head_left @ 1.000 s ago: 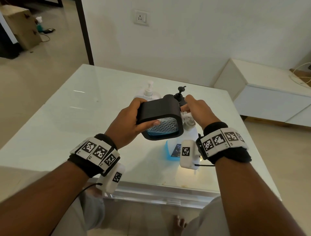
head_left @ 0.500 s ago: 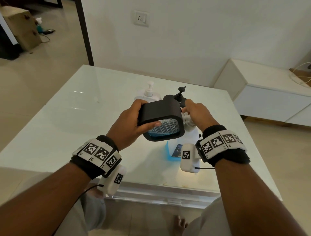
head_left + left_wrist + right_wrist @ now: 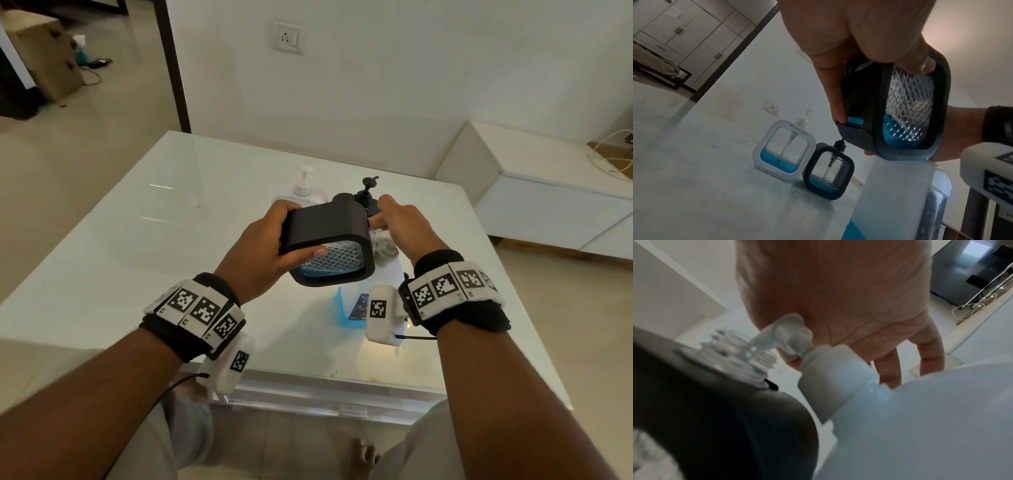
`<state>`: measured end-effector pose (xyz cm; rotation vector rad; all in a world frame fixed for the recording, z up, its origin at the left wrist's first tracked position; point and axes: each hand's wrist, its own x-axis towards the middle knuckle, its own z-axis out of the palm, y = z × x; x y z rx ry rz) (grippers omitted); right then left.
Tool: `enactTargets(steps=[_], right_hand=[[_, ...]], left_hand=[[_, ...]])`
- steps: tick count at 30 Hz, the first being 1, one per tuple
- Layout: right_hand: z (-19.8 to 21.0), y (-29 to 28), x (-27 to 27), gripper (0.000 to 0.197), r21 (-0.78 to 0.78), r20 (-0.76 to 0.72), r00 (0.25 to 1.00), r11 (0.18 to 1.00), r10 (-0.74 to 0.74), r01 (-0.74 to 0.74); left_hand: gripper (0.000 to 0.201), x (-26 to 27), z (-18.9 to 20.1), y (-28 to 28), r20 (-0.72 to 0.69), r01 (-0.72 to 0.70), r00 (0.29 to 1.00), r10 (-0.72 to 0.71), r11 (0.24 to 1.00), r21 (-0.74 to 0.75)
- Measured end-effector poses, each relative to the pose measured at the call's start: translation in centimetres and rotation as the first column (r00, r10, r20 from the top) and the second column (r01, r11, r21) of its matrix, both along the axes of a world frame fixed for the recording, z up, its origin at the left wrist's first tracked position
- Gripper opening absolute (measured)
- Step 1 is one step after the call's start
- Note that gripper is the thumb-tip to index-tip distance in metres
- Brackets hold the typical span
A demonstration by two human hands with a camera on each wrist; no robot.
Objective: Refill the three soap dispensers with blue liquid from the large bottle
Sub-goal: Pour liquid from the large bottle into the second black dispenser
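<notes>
My left hand [image 3: 260, 246] grips a black-framed dispenser [image 3: 325, 229] and holds it tilted in the air, its open clear neck turned right. A little blue liquid pools in its low corner [image 3: 898, 129]. My right hand [image 3: 407, 226] lies palm-down on the white pump head [image 3: 785, 331] of the large bottle [image 3: 920, 418], fingers hanging straight. The pump's nozzle points into the dispenser's neck [image 3: 740, 353]. The large bottle [image 3: 346, 305] stands on the table under both hands, blue at its base. A white dispenser [image 3: 785, 149] and another black one [image 3: 828, 172] stand behind, each holding a low blue layer.
The glass table [image 3: 137, 257] stretches wide to the left; its front edge [image 3: 308, 394] is near my knees. A low white cabinet [image 3: 548, 205] stands to the right with a cable on it. A cardboard box [image 3: 41, 51] sits on the floor far left.
</notes>
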<state>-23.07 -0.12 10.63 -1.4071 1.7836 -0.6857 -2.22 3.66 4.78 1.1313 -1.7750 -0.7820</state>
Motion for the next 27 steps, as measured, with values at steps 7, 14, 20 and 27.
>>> enactTargets(steps=[7, 14, 20, 27], right_hand=[[-0.41, -0.27, 0.68, 0.034, 0.015, -0.015, 0.999, 0.999, -0.031, 0.031], [-0.35, 0.14, 0.37, 0.035, 0.038, 0.011, 0.999, 0.998, -0.043, 0.043], [0.14, 0.29, 0.11, 0.041, -0.024, 0.049, 0.998, 0.999, -0.032, 0.033], [-0.02, 0.03, 0.05, 0.039, -0.013, 0.054, 0.998, 1.0, -0.026, 0.027]], left_hand=[[0.051, 0.2, 0.07, 0.06, -0.016, -0.002, 1.0, 0.001, 1.0, -0.02], [0.05, -0.13, 0.24, 0.24, -0.026, -0.003, 1.0, 0.003, 1.0, -0.016], [0.056, 0.0, 0.11, -0.01, -0.014, -0.001, 1.0, 0.001, 1.0, -0.02], [0.06, 0.06, -0.01, -0.07, 0.007, -0.001, 1.0, 0.001, 1.0, -0.03]])
